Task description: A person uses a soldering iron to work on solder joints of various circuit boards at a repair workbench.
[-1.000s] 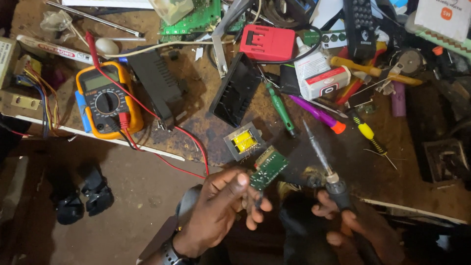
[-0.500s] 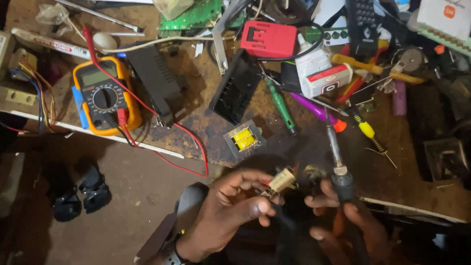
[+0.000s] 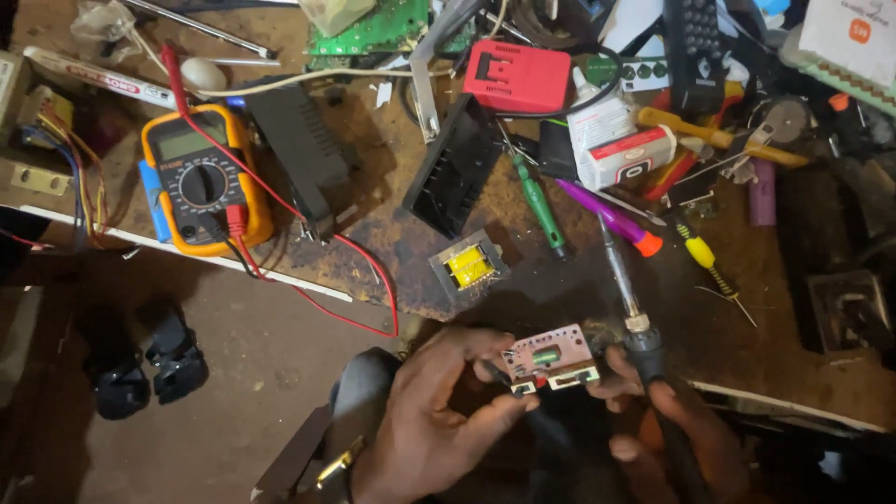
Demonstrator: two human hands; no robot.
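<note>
hands meet low in the view, just off the near edge of the cluttered, rust-stained table (image 3: 392,233). the left hand (image 3: 439,420) has its grip closed on a small pinkish circuit board (image 3: 549,357) with a green part at its centre and white blocks along its lower edge, thumb under it and fingertips on its left end. the right hand (image 3: 672,429) has its grip wrapped around the dark handle of a soldering iron (image 3: 627,299), whose metal shaft points up and away over the table; its fingertips touch the board's right end. just beyond the board lies a small transformer with yellow tape (image 3: 469,266). further left sits an orange-cased multimeter (image 3: 201,182), its red lead curling towards the hands. a green-handled screwdriver (image 3: 539,203) lies beside the iron's tip.
</note>
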